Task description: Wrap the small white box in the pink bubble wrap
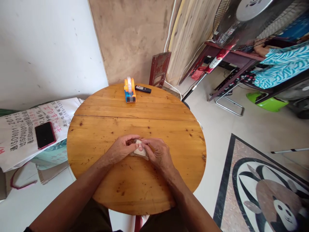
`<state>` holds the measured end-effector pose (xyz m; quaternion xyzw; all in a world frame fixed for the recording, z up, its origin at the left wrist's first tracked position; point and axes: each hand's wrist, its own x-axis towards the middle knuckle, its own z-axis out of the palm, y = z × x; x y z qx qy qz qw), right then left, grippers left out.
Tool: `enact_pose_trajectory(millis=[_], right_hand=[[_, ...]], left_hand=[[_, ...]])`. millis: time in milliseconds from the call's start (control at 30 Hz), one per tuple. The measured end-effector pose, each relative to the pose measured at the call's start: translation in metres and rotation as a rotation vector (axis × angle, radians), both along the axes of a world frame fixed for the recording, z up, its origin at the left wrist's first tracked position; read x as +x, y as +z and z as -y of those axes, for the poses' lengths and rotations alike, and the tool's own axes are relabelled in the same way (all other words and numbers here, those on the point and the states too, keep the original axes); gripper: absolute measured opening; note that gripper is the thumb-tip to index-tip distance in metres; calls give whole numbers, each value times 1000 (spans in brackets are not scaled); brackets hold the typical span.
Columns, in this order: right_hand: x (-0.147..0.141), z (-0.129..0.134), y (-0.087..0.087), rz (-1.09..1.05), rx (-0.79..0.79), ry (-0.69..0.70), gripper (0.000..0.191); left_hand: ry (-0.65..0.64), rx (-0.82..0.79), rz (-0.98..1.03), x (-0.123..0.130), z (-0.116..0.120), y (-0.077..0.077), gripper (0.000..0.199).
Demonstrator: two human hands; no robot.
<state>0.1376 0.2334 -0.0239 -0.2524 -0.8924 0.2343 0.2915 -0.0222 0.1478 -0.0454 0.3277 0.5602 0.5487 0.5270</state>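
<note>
A small whitish packet with a pinkish mark [140, 149] lies between my hands, low over the middle of the round wooden table [135, 190]. Its left side is pinched by my left hand [123, 147], thumb on top. My right hand [158, 152] is closed at the packet's right edge, and a thin brown stick-like item [151, 147] shows between its fingers. What the stick is cannot be made out. Fingertips of both hands nearly meet over the packet and hide part of it.
An orange and blue tape dispenser [130, 91] and a black remote-like object [143, 89] sit at the table's far side. A phone [45, 135] rests on white sacks at left. Beyond are a chair [159, 69], a fan [241, 22] and a person in a patterned top [285, 64].
</note>
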Motion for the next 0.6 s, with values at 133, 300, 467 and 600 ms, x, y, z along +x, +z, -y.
enact_pose_trajectory(millis=[133,300,467,600], right_hand=[[3,2,-1,-23,105,55,20],[5,10,1,30,241,38,23],[11,20,2,119,328,9,22],[15,22,-4,151,393,-17,28]], left_hand=[[-21,29,-21,-1,0,-2,49],[-26,16,-68,-2,1,1,48],[-21,-1,-64,-1,0,8,49],[-17,-25,-41,-2,0,9,51]])
